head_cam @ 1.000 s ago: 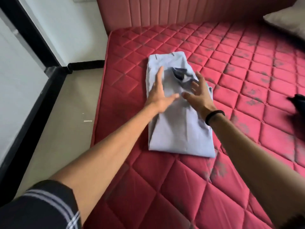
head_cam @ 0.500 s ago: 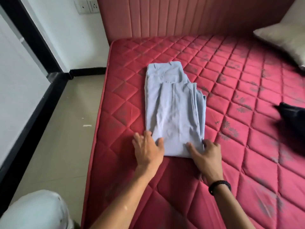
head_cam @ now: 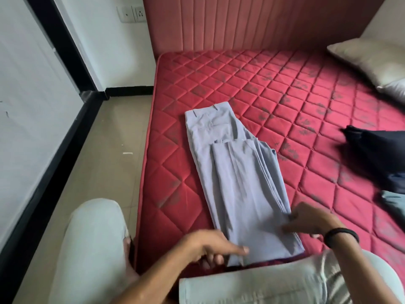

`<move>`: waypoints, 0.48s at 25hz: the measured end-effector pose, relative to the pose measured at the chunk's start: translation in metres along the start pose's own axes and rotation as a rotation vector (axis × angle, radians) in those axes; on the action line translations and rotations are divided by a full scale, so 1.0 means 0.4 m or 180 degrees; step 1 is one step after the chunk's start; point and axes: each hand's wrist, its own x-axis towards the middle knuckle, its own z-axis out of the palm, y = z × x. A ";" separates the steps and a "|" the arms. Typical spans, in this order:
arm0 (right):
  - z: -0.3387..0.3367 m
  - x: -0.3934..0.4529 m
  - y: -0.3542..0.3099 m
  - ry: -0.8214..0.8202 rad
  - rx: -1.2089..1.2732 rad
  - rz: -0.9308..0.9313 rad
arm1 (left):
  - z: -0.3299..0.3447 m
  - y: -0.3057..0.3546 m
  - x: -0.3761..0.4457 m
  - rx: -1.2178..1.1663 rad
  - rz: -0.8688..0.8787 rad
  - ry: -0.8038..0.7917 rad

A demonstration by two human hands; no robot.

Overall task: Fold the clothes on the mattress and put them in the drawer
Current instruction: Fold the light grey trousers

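Observation:
Light blue trousers (head_cam: 238, 183), folded lengthwise and doubled over, lie on the red quilted mattress (head_cam: 306, 102) with their near end at the mattress's front edge. My left hand (head_cam: 210, 246) grips the near left corner, with the forefinger on top and the other fingers curled under the cloth. At the near right side my right hand (head_cam: 311, 220), a black band on its wrist, pinches the stacked layers. No drawer is in view.
A heap of dark clothes (head_cam: 377, 154) and a grey garment (head_cam: 394, 202) lie on the mattress at the right. A pillow (head_cam: 372, 60) sits at the far right by the pink headboard (head_cam: 252, 23). Tiled floor (head_cam: 105, 163) runs along the left. My knees in pale jeans (head_cam: 94, 249) are in front.
My hands left the middle of the trousers, came to the near end, and now take hold of its corners. The trousers lie closer to the mattress's front edge.

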 end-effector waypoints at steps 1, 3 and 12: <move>0.002 0.013 0.003 0.0194 0.0395 0.0027 | -0.026 0.006 0.013 -0.0080 0.0022 0.0041; -0.009 0.063 -0.023 0.0657 0.1240 -0.0001 | -0.111 0.040 0.055 -0.0366 0.0173 0.0682; -0.169 0.365 -0.230 0.2260 0.2730 -0.0318 | -0.436 0.245 0.292 -0.1585 0.0649 0.2252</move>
